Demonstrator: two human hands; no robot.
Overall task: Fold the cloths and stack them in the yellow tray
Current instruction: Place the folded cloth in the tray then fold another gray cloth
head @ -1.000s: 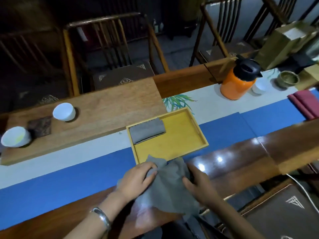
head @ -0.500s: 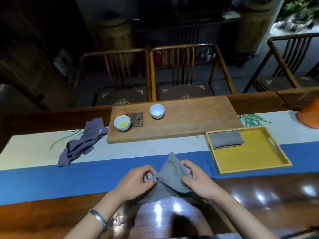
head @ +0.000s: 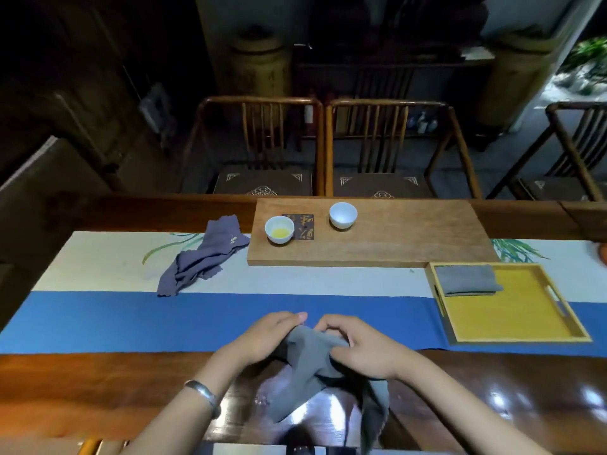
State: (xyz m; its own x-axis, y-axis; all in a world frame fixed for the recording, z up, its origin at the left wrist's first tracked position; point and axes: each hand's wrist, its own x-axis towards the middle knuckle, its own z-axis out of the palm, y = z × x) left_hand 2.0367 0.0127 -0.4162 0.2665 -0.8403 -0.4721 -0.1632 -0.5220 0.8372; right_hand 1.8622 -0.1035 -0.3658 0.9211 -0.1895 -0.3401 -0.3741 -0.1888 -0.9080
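Note:
A grey cloth [head: 303,372] hangs bunched between my two hands over the near edge of the table. My left hand [head: 262,338] grips its upper left part and my right hand [head: 358,346] grips its upper right part, fingers curled into the fabric. The cloth's lower ends droop toward me. The yellow tray [head: 512,336] sits to the right on the blue runner, with one folded grey cloth [head: 466,280] in its far left corner. A crumpled purple cloth [head: 203,256] lies on the pale part of the runner at the left.
A wooden board [head: 410,239] lies across the far middle with two white cups [head: 279,229] [head: 343,215] and a dark coaster [head: 303,227]. Wooden chairs [head: 325,149] stand behind the table. The glossy table edge [head: 98,389] is close to me.
The view has swung left, so the tray now lies at the right. My hands have drawn closer together and regathered the grey cloth, which now hangs lower toward me.

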